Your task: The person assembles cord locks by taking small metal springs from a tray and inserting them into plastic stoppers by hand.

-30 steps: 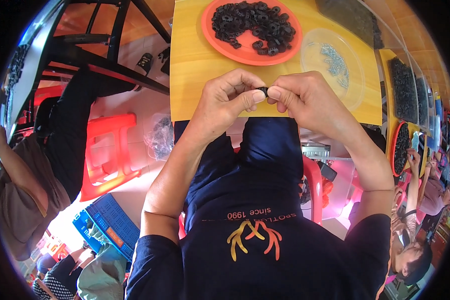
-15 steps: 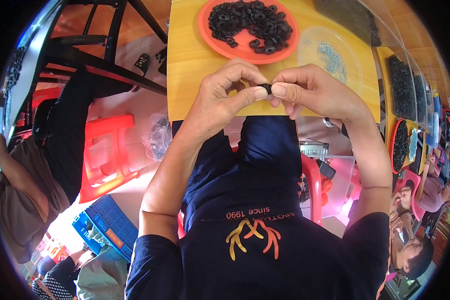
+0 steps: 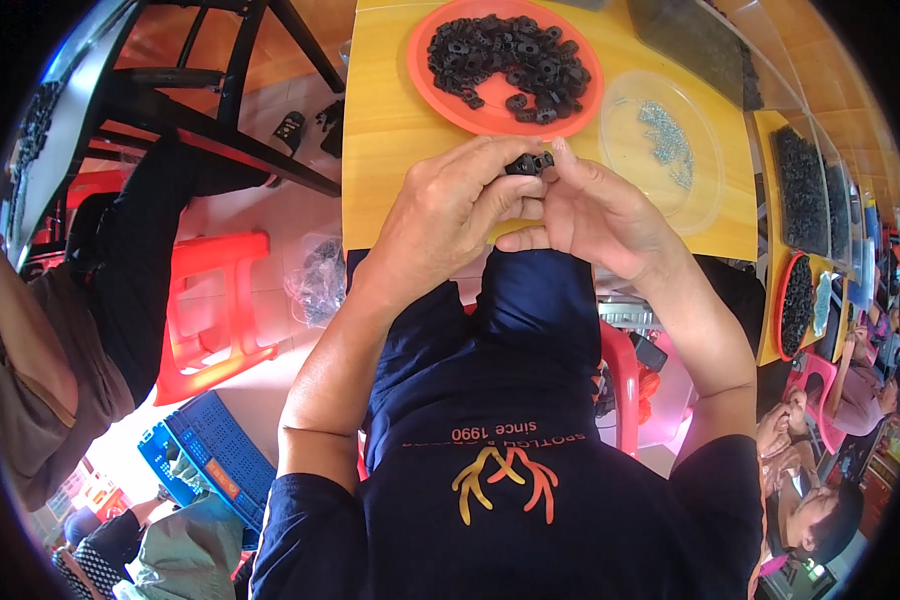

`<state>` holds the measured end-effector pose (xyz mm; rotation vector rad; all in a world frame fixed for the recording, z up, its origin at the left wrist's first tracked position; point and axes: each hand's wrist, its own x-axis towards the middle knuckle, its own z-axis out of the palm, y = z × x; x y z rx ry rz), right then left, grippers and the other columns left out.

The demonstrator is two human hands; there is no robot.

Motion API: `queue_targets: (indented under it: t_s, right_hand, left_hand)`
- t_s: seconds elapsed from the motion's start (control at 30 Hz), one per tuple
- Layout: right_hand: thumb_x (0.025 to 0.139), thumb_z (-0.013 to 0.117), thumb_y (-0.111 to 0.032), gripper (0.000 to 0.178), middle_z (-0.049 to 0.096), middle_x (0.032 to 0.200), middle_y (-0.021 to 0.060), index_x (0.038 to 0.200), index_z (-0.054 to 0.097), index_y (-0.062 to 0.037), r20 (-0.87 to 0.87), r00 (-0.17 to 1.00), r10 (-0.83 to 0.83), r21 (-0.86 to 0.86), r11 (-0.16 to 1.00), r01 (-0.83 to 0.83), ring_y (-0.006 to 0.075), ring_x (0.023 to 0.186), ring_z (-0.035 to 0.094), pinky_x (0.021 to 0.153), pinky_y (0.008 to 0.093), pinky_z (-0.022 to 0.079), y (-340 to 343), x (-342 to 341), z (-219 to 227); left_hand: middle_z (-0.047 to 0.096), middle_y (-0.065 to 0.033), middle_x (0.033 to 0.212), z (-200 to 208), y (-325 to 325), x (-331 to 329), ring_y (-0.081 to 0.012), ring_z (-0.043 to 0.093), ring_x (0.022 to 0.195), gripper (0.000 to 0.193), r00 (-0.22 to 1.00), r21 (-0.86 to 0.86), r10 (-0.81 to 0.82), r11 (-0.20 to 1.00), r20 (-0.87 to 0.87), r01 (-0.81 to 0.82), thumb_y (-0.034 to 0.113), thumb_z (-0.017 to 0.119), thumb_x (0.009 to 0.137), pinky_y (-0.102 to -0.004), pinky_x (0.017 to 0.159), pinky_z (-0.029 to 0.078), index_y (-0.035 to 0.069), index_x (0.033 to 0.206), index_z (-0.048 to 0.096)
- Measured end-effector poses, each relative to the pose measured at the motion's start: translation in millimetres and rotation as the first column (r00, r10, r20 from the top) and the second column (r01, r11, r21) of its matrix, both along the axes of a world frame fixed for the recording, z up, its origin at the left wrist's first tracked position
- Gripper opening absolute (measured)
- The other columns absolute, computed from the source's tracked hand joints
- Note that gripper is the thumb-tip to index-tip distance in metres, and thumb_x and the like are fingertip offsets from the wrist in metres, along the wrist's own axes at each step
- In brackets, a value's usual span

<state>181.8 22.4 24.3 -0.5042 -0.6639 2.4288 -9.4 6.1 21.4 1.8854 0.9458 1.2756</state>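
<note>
- The left hand (image 3: 455, 205) grasps a small black piece (image 3: 526, 164) between thumb and fingers, above the near part of the yellow surface (image 3: 385, 130).
- The right hand (image 3: 602, 212) is loosely spread, its thumb raised just beside the right end of the piece; whether it touches the piece, I cannot tell.
- The black piece is just below the near edge of a round orange-red plate (image 3: 492, 99), as seen from above, with its ends showing past the left fingers.
- A heap of black parts (image 3: 480, 48) lies on that plate, piled toward its far and right sides.
- Right of the plate, and apart from it, a round clear dish (image 3: 708, 180) holds small silvery bits (image 3: 670, 145), too small to tell exactly.
- Beyond the dish, near the far right corner, stands a clear bin (image 3: 695, 45) with dark contents along one side.
- Farther right, a red tray (image 3: 782, 340) holds more black parts, next to another person at the edge of the view.
- To the left, on the floor side, are a red stool (image 3: 248, 340), a clear plastic bag (image 3: 318, 285) and a blue crate (image 3: 232, 440).
</note>
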Motion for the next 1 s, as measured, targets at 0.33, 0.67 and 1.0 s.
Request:
queue_targets:
  t_s: [0.33,0.67,1.0]
  right_hand:
    - [0.102,0.048,-0.035,0.041,0.058,0.122,0.0093,0.13,0.053,-0.0054,0.056,0.996,-0.065,0.034,0.997,0.063,0.0235,0.116,0.058,0.099,0.0517,0.047,-5,-6,1]
    - [0.1,0.053,-0.034,0.038,0.06,0.12,0.0057,0.128,0.053,-0.0085,0.197,0.98,-0.007,0.097,0.995,-0.013,0.0185,0.113,0.06,0.096,0.0415,0.049,4,-10,10]
    - [0.094,0.064,-0.022,0.034,0.065,0.096,0.0028,0.121,0.058,-0.0009,0.479,0.829,-0.289,0.567,0.823,-0.04,0.0101,0.087,0.064,0.082,0.0328,0.057,125,-8,118]
  left_hand:
    - [0.067,-0.0184,0.099,-10,1,3,-0.0336,0.069,0.084,0.034,0.992,0.181,0.089,0.981,-0.088,-0.072,-0.001,0.07,0.08,-0.037,0.069,0.057,-0.003,0.112,0.059]
    - [0.065,-0.0208,0.109,-13,9,-6,-0.0338,0.067,0.097,0.035,0.999,0.098,0.027,0.995,-0.027,-0.024,-0.001,0.069,0.081,-0.0366,0.079,0.056,-0.003,0.115,0.059]
    - [0.065,-0.0081,0.097,-49,-2,-8,-0.012,0.06,0.074,0.038,0.968,-0.24,0.187,0.96,0.168,-0.144,0.004,0.069,0.087,-0.0245,0.063,0.047,0.001,0.122,0.056]
